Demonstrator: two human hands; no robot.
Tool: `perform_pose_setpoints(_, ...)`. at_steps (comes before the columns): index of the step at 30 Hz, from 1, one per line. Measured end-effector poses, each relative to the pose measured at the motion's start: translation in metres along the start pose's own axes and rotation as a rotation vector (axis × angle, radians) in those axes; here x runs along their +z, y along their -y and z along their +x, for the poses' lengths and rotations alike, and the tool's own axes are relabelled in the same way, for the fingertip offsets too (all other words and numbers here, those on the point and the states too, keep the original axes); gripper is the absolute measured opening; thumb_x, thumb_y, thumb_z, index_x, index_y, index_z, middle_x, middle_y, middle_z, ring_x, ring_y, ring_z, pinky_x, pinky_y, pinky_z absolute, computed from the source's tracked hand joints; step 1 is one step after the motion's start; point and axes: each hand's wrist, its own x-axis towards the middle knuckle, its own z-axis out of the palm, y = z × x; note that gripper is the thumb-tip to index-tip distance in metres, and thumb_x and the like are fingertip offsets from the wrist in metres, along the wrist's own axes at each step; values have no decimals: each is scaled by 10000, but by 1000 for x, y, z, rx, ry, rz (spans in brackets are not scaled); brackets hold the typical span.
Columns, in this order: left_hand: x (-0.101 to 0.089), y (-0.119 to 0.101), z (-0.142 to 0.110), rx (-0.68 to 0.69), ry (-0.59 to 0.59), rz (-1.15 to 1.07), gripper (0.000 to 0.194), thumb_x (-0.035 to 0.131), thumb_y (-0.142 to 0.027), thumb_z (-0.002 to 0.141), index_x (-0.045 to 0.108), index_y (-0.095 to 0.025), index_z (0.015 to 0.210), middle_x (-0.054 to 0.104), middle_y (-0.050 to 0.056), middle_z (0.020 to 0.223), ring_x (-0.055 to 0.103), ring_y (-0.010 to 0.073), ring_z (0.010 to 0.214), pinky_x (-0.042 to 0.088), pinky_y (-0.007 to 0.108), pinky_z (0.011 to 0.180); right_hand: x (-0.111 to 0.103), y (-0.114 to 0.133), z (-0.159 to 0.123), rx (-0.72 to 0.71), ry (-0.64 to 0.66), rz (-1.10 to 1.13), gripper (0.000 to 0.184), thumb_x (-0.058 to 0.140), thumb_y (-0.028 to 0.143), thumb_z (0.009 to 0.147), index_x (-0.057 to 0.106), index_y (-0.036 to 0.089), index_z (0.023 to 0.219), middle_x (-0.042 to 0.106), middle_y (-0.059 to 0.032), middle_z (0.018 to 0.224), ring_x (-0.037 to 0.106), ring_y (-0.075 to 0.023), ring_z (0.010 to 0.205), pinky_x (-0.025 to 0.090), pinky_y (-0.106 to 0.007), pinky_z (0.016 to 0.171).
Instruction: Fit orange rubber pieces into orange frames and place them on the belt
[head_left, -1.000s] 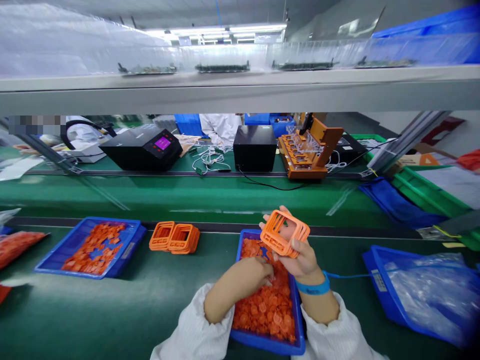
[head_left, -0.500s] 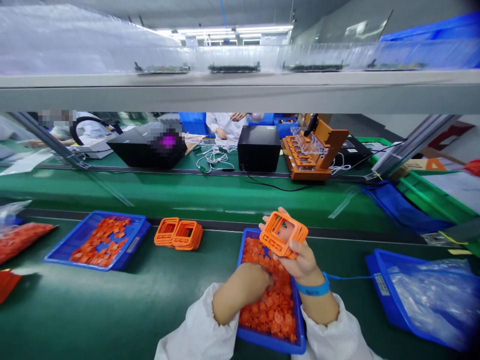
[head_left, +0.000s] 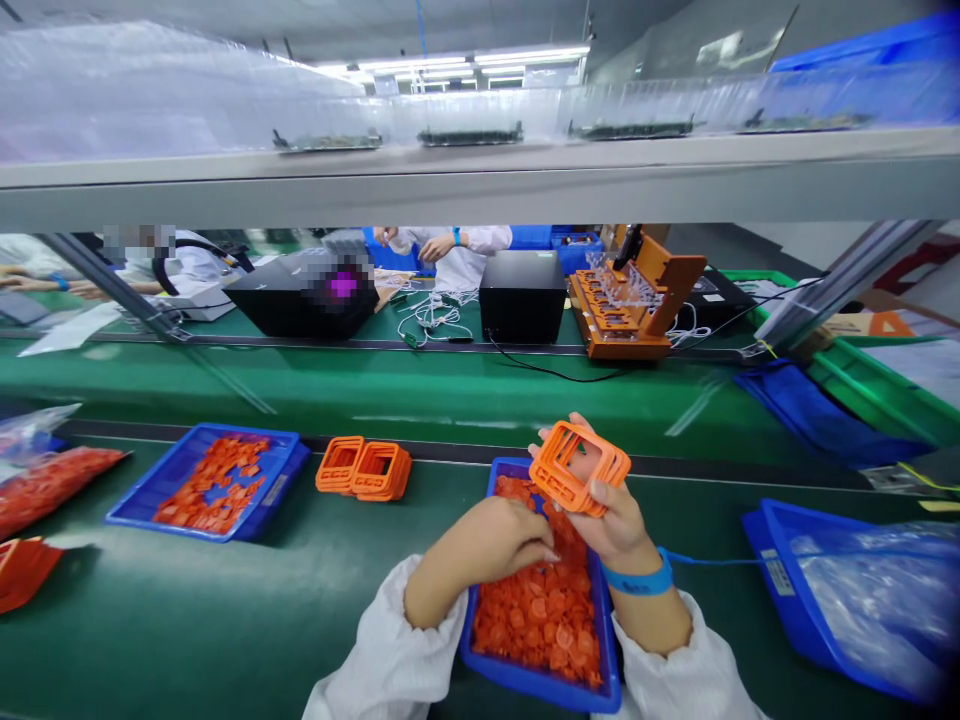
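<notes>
My right hand point(head_left: 616, 525), with a blue wrist strap point(head_left: 641, 578), holds a small stack of orange plastic frames point(head_left: 564, 483) above the far end of a blue tray point(head_left: 541, 686). Each frame has a large square opening. Small orange-red plastic pieces point(head_left: 536, 622) fill that tray in a loose heap. Over the heap is my left hand point(head_left: 504, 538), its fingers bent down and drawn together near the pieces. Whatever lies between those fingertips is too small or hidden to make out.
Left of the tray stand two stacks of orange frames point(head_left: 381, 472) and a second blue tray point(head_left: 279, 490) with flat orange pieces. A bag of orange-red parts point(head_left: 56, 485) lies far left. At right sits a blue bin point(head_left: 784, 600) with clear plastic bags. Co-workers' hands point(head_left: 436, 247) show beyond the shelf.
My left hand has lifted a little out of the heap, so its fingers now show. The right hand keeps the frame stack at about the same place. The camera view has shifted slightly.
</notes>
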Motion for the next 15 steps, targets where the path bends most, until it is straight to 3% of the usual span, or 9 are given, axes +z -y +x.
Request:
perform_pose_setpoints(4, -16, 2, -10, 74, -251, -171, 169, 667, -294, 1050, 717, -176, 940, 791, 39, 856, 744, 171, 806, 519, 254, 798, 0, -7, 1, -7, 14, 54, 813, 969, 423, 730, 615, 333, 1456, 702, -119, 1436, 668, -406, 1344, 503, -614, 1164)
perform_pose_setpoints(7, -19, 4, -16, 57, -424, -268, 164, 644, -288, 1052, 631, -178, 931, 761, 34, 800, 716, 150, 706, 499, 235, 692, 1, -10, 1, -8, 40, 75, 794, 965, 400, 743, 625, 339, 1458, 708, -110, 1430, 700, -375, 1302, 618, -508, 1020)
perform_pose_setpoints(10, -16, 7, -20, 27, -592, -410, 167, 682, -321, 1039, 600, -182, 1082, 772, 38, 829, 729, 149, 713, 527, 237, 701, 3, -12, 0, -3, 75, 83, 749, 942, 369, 782, 629, 346, 1463, 709, -105, 1430, 716, -352, 1277, 661, -430, 887)
perform_pose_setpoints(12, -14, 8, -20, 11, -639, -510, 213, 689, -333, 1043, 600, -178, 1158, 796, 58, 886, 761, 163, 794, 562, 256, 772, 3, -13, 0, 2, 86, 74, 744, 938, 358, 790, 628, 355, 1466, 705, -97, 1439, 708, -344, 1290, 661, -440, 906)
perform_pose_setpoints(15, -14, 8, -19, -48, -669, -694, 232, 692, -391, 1047, 620, -172, 1073, 813, 85, 933, 779, 169, 839, 580, 258, 782, 3, -16, 0, -21, 61, 53, 785, 960, 374, 761, 623, 348, 1470, 700, -99, 1447, 675, -338, 1337, 623, -489, 1034)
